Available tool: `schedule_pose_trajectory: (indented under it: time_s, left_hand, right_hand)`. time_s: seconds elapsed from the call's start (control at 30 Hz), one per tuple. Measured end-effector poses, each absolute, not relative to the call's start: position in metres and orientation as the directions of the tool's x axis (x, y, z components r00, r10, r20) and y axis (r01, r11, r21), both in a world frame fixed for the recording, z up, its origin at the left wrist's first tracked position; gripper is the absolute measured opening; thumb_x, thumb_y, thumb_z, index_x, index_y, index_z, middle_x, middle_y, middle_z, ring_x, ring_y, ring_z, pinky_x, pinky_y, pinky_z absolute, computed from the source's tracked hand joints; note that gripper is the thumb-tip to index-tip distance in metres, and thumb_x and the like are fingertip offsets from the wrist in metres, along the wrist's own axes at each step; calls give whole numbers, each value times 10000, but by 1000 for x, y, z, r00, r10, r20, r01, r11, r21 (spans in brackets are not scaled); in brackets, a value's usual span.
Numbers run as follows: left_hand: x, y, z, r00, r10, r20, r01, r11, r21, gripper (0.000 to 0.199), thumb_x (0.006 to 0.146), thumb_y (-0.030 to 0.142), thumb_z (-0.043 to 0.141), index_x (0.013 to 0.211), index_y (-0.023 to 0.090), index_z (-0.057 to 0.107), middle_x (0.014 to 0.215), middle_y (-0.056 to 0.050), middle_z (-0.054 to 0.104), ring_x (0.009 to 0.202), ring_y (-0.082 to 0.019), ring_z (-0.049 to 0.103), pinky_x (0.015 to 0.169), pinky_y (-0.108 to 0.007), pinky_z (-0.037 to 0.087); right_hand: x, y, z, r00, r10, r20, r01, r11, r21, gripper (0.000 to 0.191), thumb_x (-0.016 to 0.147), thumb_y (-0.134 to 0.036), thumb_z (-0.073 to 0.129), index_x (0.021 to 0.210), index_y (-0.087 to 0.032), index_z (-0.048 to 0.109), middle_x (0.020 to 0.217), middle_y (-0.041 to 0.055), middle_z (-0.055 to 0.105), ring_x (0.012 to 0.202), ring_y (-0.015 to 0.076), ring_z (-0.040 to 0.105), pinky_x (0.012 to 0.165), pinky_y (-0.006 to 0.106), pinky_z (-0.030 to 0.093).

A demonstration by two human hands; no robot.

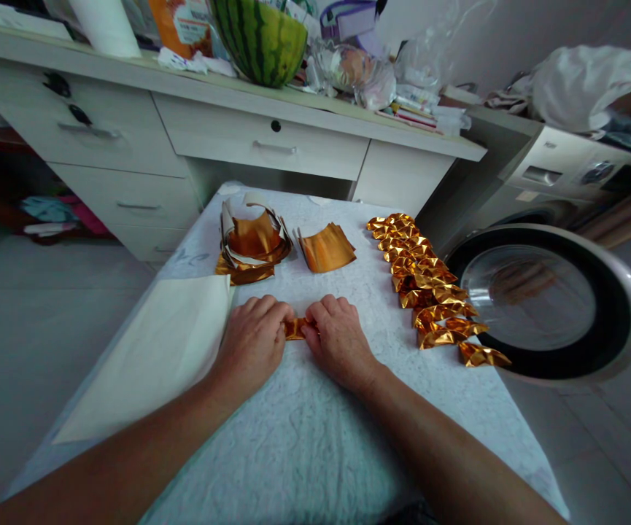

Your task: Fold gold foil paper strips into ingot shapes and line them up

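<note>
On the cloth-covered table [271, 445], left hand [254, 332] and right hand [340, 332] at one small gold strip [295, 329]

In front of a white desk [211, 131], close by a washing machine [567, 149] with its round door [534, 292] swung wide, here at the table, and plenty on show! Along the left edge, a big white sheet [151, 364], close by the left hand. Now over to the right edge: a long, glittering band of folded gold pieces [422, 281], crowded together and slanting off toward the desk. Looks like the finished lot, and a good run of it; well under way, to judge by that. Too tightly overlapped for a sure count.

Up beyond the hands, a pile of curled gold sheets [254, 240], apparently unfolded: so, a fair amount left, probably. Just right of that pile, a loose gold sheet [329, 248], curved too, perhaps in more than one layer.

And in close, to the hands! Not spread at all; both curled in low at mid-table, with a narrow gap between. On the left, bent, bunched fingers, with thumb and forefinger closed at the strip's left end. On the right, much the same: pinching the opposite end.

And smallest of all, that gold strip, bridging the gap, showing only in the middle. Seemingly folded narrow, so partway along. Resting on the cloth or just above? Can't tell.
</note>
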State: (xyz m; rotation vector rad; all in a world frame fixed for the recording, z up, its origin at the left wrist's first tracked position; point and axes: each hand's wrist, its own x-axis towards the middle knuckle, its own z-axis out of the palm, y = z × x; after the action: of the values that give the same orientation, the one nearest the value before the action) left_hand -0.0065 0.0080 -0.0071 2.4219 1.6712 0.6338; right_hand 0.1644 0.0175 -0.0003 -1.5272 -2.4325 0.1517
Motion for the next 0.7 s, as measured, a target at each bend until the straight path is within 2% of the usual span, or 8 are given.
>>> schedule_pose_trajectory:
  time_s: [0.13, 0.27, 0.47, 0.7]
  left_hand:
    - [-5, 9, -4, 340, 922, 185, 837, -386, 388, 210, 864, 98, 438, 880, 211, 614, 899, -43, 594, 892, -236, 522, 816, -397, 407]
    - [-3, 7, -3, 316, 936, 157, 853, -353, 384, 132, 901, 222, 480, 921, 219, 611, 947, -47, 589, 936, -249, 517, 838, -411, 403]
    - [-3, 4, -7, 241, 954, 179, 905, -288, 313, 193, 870, 278, 555, 1052, 217, 569, 1049, -67, 587, 1004, -284, 502, 851, -437, 400]
    - [-4, 7, -13, 177, 958, 224, 901, -249, 355, 268, 828, 278, 601, 1050, 192, 480, 1071, -83, 583, 1001, -285, 500, 863, -433, 420]
  right_hand:
    - [163, 18, -1, -393, 906, 159, 881, 420, -216, 108, 909, -309, 576, 935, -204, 585, 975, 52, 573, 923, 225, 477, 802, 353, 367]
    - [161, 18, -2, -379, 912, 155, 888, 406, -215, 111, 913, -316, 562, 932, -208, 582, 974, 51, 574, 921, 228, 475, 797, 355, 366]
    - [161, 16, 0, -386, 910, 150, 884, 412, -222, 112, 915, -304, 556, 945, -203, 596, 973, 59, 571, 921, 228, 473, 802, 357, 367]
    - [161, 15, 3, -406, 903, 140, 870, 429, -244, 101, 912, -284, 566, 951, -201, 608, 996, 64, 575, 930, 226, 474, 808, 356, 364]
